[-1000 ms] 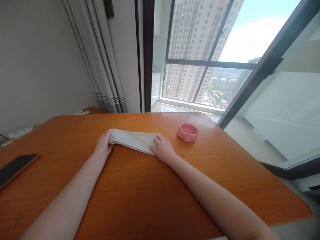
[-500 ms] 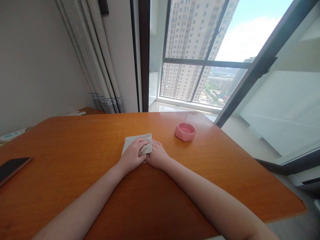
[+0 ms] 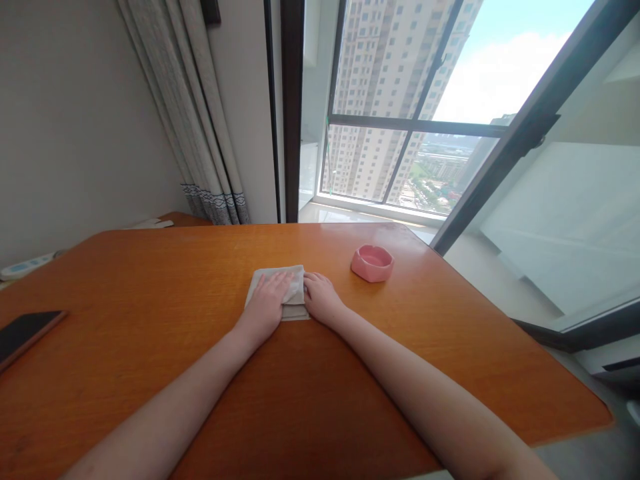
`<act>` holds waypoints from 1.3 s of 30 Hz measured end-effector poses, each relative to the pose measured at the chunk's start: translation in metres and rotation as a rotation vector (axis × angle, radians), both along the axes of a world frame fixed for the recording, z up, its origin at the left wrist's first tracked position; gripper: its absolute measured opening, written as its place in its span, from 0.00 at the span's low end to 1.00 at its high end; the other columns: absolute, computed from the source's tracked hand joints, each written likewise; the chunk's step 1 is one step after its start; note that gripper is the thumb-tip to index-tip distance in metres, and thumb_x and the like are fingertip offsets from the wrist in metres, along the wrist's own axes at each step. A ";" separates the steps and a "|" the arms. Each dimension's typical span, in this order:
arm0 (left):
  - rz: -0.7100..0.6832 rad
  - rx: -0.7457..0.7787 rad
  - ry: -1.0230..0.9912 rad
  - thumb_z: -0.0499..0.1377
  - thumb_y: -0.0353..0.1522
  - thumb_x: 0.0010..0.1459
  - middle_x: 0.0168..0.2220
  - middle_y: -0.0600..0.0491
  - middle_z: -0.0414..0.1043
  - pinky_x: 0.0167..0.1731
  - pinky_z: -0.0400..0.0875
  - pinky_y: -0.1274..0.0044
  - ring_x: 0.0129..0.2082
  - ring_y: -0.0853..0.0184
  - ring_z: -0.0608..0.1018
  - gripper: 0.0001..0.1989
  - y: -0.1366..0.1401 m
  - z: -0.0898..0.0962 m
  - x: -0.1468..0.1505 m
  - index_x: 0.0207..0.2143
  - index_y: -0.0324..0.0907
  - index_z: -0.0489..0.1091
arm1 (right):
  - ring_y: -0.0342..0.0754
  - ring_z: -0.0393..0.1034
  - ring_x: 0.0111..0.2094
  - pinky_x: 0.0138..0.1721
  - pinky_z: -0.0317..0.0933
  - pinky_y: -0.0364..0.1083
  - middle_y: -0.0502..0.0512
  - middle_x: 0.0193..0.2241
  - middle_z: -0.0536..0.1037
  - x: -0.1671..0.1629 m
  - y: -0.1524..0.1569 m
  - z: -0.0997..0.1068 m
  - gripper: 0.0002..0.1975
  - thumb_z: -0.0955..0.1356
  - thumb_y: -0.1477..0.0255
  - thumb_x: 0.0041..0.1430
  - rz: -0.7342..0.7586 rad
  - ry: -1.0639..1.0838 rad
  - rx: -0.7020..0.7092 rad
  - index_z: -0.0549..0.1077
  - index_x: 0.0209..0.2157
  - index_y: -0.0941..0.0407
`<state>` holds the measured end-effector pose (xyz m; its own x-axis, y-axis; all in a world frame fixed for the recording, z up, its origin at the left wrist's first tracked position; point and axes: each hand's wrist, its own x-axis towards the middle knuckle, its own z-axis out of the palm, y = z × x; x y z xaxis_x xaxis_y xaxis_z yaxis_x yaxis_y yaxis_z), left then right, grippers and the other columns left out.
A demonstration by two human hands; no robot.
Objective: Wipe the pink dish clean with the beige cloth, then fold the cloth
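A pale grey folded cloth [image 3: 295, 311] lies on the wooden table, its layers showing along the near edge. My left hand [image 3: 267, 300] rests flat on top of it, fingers stretched out and pressing on the upper layer. At the cloth's right edge is my right hand [image 3: 323, 298], its fingers curled and closed against that edge, with the fingertips partly hidden. A pink ashtray [image 3: 373, 264] with a faceted rim stands to the right, beyond my right hand and apart from it.
The wooden table [image 3: 165, 287] has angled corners and a right edge running toward me. A dark phone-like slab [image 3: 27, 333] lies at the far left. Near the left edge is a white remote-like object [image 3: 27, 267]. Behind the table hang a curtain [image 3: 190, 120] and a window frame [image 3: 410, 125].
My left hand has gone from gripping a bunched fold to lying flat on the cloth. The fold is now smoothed down. My right hand has shifted slightly right along the cloth's edge.
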<state>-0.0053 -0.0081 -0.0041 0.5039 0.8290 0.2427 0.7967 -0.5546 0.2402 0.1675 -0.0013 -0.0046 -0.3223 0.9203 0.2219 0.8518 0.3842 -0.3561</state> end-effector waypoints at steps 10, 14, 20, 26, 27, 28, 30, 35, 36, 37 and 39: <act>0.074 0.015 -0.058 0.39 0.41 0.63 0.62 0.46 0.57 0.61 0.45 0.58 0.62 0.59 0.59 0.26 0.003 0.010 -0.011 0.59 0.41 0.60 | 0.46 0.52 0.61 0.60 0.46 0.48 0.56 0.59 0.62 0.003 0.001 -0.001 0.23 0.53 0.64 0.66 -0.001 0.216 0.092 0.60 0.59 0.56; 0.282 -0.123 0.047 0.43 0.45 0.61 0.65 0.45 0.49 0.60 0.44 0.56 0.64 0.54 0.53 0.30 0.021 -0.004 -0.024 0.61 0.40 0.55 | 0.50 0.54 0.59 0.60 0.46 0.51 0.56 0.56 0.66 0.001 -0.005 -0.001 0.20 0.61 0.62 0.61 0.196 0.067 0.027 0.69 0.52 0.54; 0.402 -0.168 -0.044 0.35 0.43 0.63 0.64 0.44 0.52 0.61 0.44 0.62 0.64 0.58 0.54 0.31 0.041 -0.013 -0.040 0.62 0.36 0.53 | 0.50 0.59 0.55 0.57 0.51 0.49 0.58 0.52 0.68 -0.002 -0.009 0.008 0.18 0.66 0.67 0.54 0.180 0.038 -0.023 0.68 0.47 0.57; 0.392 -0.094 -0.096 0.38 0.41 0.64 0.61 0.43 0.58 0.60 0.50 0.63 0.62 0.58 0.59 0.28 0.042 -0.011 -0.044 0.59 0.36 0.58 | 0.52 0.63 0.47 0.47 0.59 0.47 0.59 0.45 0.69 0.014 -0.036 0.034 0.15 0.67 0.71 0.48 0.087 -0.152 -0.145 0.68 0.40 0.57; 0.393 -0.076 -0.092 0.39 0.41 0.63 0.61 0.43 0.58 0.60 0.50 0.62 0.62 0.57 0.60 0.28 0.041 -0.012 -0.043 0.59 0.36 0.58 | 0.52 0.63 0.47 0.46 0.60 0.46 0.59 0.44 0.68 0.022 -0.044 0.037 0.14 0.66 0.73 0.47 0.074 -0.189 -0.164 0.68 0.39 0.57; 0.398 -0.066 -0.088 0.40 0.41 0.63 0.60 0.43 0.59 0.60 0.51 0.62 0.61 0.57 0.60 0.28 0.041 -0.012 -0.043 0.59 0.36 0.58 | 0.52 0.64 0.46 0.45 0.60 0.46 0.59 0.44 0.68 0.032 -0.051 0.041 0.14 0.66 0.75 0.46 0.067 -0.224 -0.183 0.68 0.39 0.57; 0.412 -0.070 -0.077 0.41 0.41 0.63 0.61 0.43 0.59 0.60 0.50 0.62 0.62 0.57 0.60 0.28 0.040 -0.013 -0.041 0.59 0.36 0.58 | 0.52 0.65 0.45 0.43 0.60 0.46 0.60 0.44 0.68 0.055 -0.068 0.046 0.14 0.65 0.77 0.45 0.041 -0.276 -0.221 0.67 0.37 0.57; 0.420 -0.089 -0.063 0.41 0.41 0.63 0.62 0.45 0.57 0.61 0.49 0.62 0.62 0.56 0.58 0.27 0.041 -0.013 -0.039 0.59 0.36 0.57 | 0.52 0.67 0.41 0.39 0.61 0.47 0.61 0.43 0.67 0.134 -0.101 0.046 0.15 0.62 0.82 0.43 -0.166 -0.334 -0.336 0.65 0.36 0.57; 0.418 -0.087 -0.063 0.41 0.41 0.63 0.62 0.44 0.57 0.61 0.49 0.62 0.62 0.56 0.58 0.27 0.041 -0.013 -0.040 0.59 0.36 0.57 | 0.52 0.67 0.40 0.39 0.61 0.47 0.61 0.42 0.67 0.152 -0.104 0.043 0.16 0.62 0.83 0.41 -0.214 -0.338 -0.352 0.65 0.35 0.57; 0.416 -0.084 -0.061 0.41 0.41 0.63 0.62 0.44 0.57 0.61 0.49 0.62 0.62 0.56 0.58 0.27 0.041 -0.014 -0.040 0.59 0.36 0.57 | 0.52 0.68 0.39 0.38 0.61 0.47 0.60 0.41 0.68 0.169 -0.106 0.041 0.16 0.61 0.83 0.41 -0.246 -0.332 -0.365 0.65 0.35 0.57; 0.411 -0.080 -0.058 0.40 0.41 0.63 0.61 0.44 0.57 0.60 0.49 0.62 0.62 0.55 0.58 0.27 0.043 -0.015 -0.040 0.59 0.36 0.58 | 0.50 0.68 0.40 0.39 0.62 0.46 0.58 0.43 0.68 0.198 -0.108 0.038 0.18 0.61 0.83 0.40 -0.232 -0.258 -0.359 0.65 0.36 0.56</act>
<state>-0.0458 0.0345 -0.0193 0.1145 0.9756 0.1871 0.9318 -0.1708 0.3203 0.3657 -0.1090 0.0335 -0.1022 0.9780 -0.1819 0.9780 0.0654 -0.1979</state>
